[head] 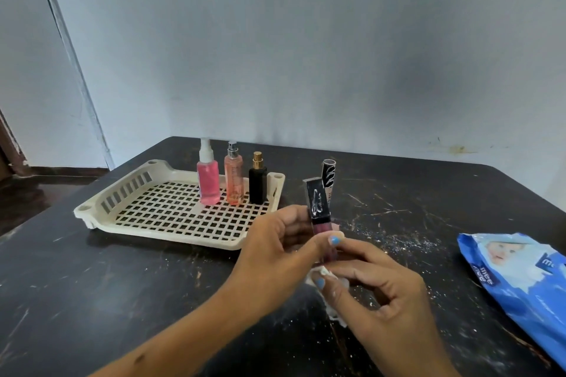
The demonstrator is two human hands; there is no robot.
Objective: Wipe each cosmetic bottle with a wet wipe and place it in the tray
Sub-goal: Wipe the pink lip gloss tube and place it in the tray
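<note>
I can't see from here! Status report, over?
Left hand holds lip gloss tube. Right hand pinches wet wipe. Three bottles in tray. Nothing blocking.

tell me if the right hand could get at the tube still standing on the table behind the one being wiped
Probably not yet. The right hand is busy pinching the wet wipe, and the held lip gloss tube and the left hand sit right in front of the standing tube. Otherwise the table beside it looks open.

1. The wet wipe [329, 277] was mostly hidden under the right hand [376, 288]; only crumpled white edges showed.
2. The lip gloss tube [320, 217] had its lower end covered by both hands' fingers.
3. At three o'clock, the wipes packet [517, 278] was cut off by the frame's right edge, its lettering partly unreadable.
4. The concealer tube [329, 176] stood half hidden behind the gloss cap.
</note>
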